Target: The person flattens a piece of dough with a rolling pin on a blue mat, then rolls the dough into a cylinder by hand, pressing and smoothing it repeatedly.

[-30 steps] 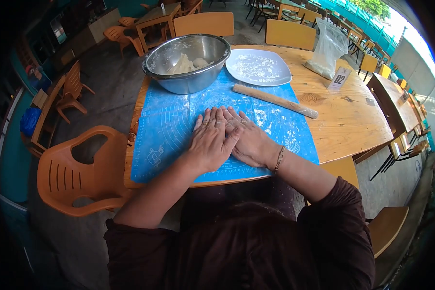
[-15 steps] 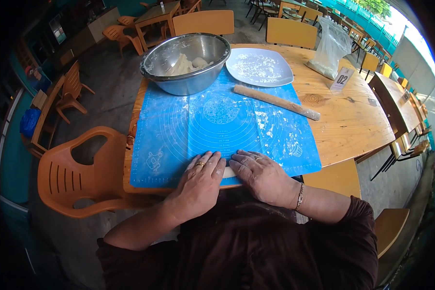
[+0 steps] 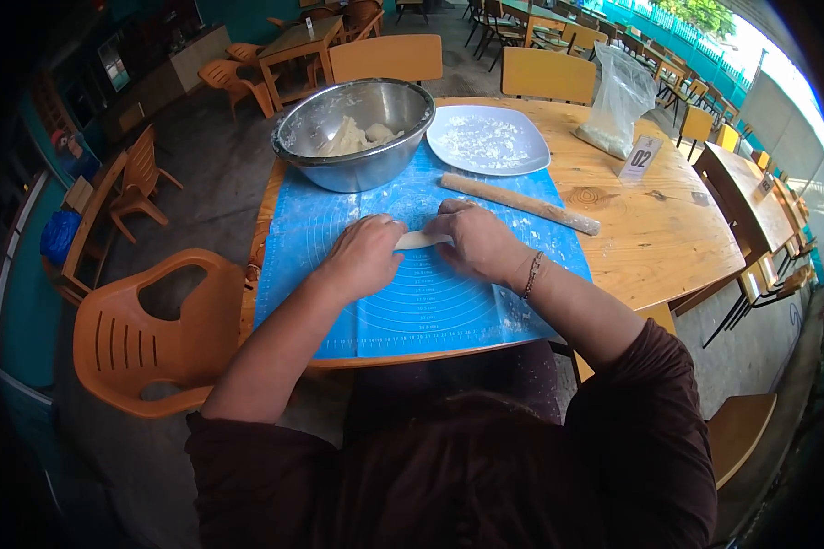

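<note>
A short pale roll of dough (image 3: 418,241) spans the gap between my hands over the middle of the blue mat (image 3: 389,316). My left hand (image 3: 368,256) has its fingers curled round the dough's left end. At the other end, my right hand (image 3: 474,240) grips the dough with bent fingers. Parts of both ends are hidden by the fingers. A floured wooden rolling pin (image 3: 522,204) lies behind my right hand. Beyond my left hand stands a steel bowl (image 3: 357,174) with more dough (image 3: 350,137) in it. Beside the bowl is a white plate (image 3: 490,140) dusted with flour.
On the wooden table (image 3: 659,247) stand a plastic bag (image 3: 619,101) with pale contents and a card marked 02 (image 3: 640,157). An orange chair (image 3: 169,329) is at the left edge. More chairs and tables stand behind.
Both hands have moved forward from the mat's near edge to its middle, with the dough. Their fingers were lying flat over it and are now curled round its ends.
</note>
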`<action>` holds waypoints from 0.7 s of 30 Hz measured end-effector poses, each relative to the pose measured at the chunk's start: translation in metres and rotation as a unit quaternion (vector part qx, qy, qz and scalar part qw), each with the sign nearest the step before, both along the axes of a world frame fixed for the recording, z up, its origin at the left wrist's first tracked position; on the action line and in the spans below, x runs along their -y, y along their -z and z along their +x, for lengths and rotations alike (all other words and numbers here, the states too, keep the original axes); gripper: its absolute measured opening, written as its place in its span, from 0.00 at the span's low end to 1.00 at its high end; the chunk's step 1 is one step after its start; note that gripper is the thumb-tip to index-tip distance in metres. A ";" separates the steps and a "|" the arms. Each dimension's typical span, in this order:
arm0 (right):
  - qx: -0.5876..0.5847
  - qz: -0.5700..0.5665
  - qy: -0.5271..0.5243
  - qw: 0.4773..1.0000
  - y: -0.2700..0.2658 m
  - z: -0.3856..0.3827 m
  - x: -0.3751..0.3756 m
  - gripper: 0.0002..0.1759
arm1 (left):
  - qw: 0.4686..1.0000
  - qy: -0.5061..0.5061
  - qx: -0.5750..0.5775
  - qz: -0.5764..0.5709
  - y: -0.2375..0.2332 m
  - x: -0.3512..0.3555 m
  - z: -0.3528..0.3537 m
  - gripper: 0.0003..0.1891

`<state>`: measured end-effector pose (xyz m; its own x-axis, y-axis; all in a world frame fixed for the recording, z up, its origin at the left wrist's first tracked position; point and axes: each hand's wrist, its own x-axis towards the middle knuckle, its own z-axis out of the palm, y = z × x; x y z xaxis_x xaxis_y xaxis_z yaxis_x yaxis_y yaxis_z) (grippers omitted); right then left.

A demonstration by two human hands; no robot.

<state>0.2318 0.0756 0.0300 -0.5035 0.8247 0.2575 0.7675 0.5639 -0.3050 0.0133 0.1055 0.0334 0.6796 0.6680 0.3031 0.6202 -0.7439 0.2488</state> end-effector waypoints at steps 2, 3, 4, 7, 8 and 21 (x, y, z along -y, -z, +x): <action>-0.010 -0.036 0.040 0.999 -0.016 -0.004 -0.004 0.17 | 0.997 -0.013 -0.013 -0.079 -0.016 0.000 0.000 0.12; -0.021 -0.072 0.078 0.994 -0.022 -0.009 -0.004 0.20 | 0.988 -0.044 0.032 -0.146 -0.032 -0.005 0.003 0.16; -0.021 -0.075 0.077 0.994 -0.009 -0.011 -0.009 0.20 | 0.971 -0.077 0.076 -0.212 -0.040 -0.010 0.006 0.21; 0.008 0.077 0.061 0.995 0.019 -0.021 -0.025 0.30 | 0.964 -0.077 0.098 -0.233 -0.013 -0.020 0.018 0.39; 0.049 0.009 0.059 0.997 0.019 -0.026 -0.021 0.34 | 0.963 -0.098 0.085 -0.234 -0.005 -0.021 0.023 0.43; 0.110 0.072 -0.011 0.991 0.031 -0.016 0.083 0.49 | 0.989 -0.002 -0.140 -0.046 0.029 0.064 0.001 0.58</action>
